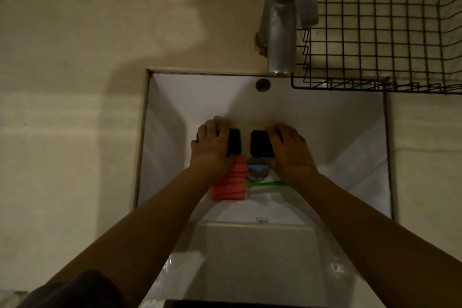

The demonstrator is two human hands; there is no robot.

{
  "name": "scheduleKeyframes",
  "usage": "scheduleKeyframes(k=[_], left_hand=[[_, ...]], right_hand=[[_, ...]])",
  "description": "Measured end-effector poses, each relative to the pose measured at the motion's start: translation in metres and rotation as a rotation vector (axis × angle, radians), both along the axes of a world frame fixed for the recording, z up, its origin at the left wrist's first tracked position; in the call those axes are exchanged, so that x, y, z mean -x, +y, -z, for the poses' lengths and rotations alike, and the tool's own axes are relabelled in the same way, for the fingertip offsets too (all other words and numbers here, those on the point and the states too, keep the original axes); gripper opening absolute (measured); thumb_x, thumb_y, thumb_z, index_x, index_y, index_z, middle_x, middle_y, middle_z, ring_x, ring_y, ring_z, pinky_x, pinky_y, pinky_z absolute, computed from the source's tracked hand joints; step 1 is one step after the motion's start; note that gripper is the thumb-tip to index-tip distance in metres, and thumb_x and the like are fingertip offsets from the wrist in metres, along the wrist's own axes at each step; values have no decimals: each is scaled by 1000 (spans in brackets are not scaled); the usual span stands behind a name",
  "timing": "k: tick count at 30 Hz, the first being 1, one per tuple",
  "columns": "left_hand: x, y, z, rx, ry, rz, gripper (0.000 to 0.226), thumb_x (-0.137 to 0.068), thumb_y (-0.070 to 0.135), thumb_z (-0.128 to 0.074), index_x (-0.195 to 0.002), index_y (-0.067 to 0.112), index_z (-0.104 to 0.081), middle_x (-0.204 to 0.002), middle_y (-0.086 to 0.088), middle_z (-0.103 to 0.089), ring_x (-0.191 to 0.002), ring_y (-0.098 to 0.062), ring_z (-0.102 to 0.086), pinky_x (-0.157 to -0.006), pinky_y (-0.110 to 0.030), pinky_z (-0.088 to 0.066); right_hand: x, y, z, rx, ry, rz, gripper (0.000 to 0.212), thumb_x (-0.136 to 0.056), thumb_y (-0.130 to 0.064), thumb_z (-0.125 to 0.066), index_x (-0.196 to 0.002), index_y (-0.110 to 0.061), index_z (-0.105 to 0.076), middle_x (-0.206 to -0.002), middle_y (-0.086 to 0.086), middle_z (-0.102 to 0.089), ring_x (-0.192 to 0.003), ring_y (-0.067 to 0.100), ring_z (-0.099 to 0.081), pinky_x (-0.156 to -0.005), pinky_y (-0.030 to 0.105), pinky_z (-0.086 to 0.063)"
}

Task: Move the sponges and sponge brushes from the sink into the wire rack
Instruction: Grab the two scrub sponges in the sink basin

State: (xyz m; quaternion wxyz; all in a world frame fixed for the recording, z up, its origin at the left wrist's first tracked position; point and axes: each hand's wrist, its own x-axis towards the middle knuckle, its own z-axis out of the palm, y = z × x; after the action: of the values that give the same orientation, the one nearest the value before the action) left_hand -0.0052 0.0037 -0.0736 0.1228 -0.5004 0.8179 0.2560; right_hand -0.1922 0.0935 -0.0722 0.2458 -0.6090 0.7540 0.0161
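Observation:
Both of my hands are down in the white sink (312, 112). My left hand (211, 147) is closed on a black sponge (234, 142). My right hand (291, 151) is closed on a second black sponge (260, 144). Below my left hand lies a ribbed red sponge (228, 182). A blue handle (257, 166) crosses the drain (255, 174), and a green handle (268, 183) lies just below it; their heads are hidden by my right hand. The black wire rack (385, 40) stands on the counter at the upper right and holds nothing that I can see.
A metal tap (282, 20) rises behind the sink, just left of the rack. An overflow hole (263, 84) sits in the sink's back wall. Beige counter (70, 132) spreads to the left and right of the sink.

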Motion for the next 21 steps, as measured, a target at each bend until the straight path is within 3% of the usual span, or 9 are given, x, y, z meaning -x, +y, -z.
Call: scheduleKeyframes(k=[10,15,21], left_hand=[[6,-14,-13,28,0,28,74,-81,40,-70,-142,25,-30,-146,-6,-30,-129,-33,-33,-93,-54,-43],[10,-18,-35,128,83,42,80,-81,42,-69,-145,20,-25,-139,-8,-41,-125,-34,-40,-90,-54,-47],[2,-14,-66,90,91,108,72,-85,45,-65,-146,25,-33,-143,-7,-43,-129,-33,-39,-99,-55,-44]], right_hand=[[3,0,-8,18,-67,32,72,-84,-29,-67,-146,-12,-33,-148,15,-37,-134,35,-32,-107,46,-35],[5,2,-27,66,-80,55,72,-87,-30,-64,-148,-8,-31,-148,19,-38,-134,36,-33,-107,46,-36],[2,4,-65,152,-83,-9,76,-82,-27,-70,-146,-4,-35,-141,21,-46,-128,38,-41,-103,46,-41]])
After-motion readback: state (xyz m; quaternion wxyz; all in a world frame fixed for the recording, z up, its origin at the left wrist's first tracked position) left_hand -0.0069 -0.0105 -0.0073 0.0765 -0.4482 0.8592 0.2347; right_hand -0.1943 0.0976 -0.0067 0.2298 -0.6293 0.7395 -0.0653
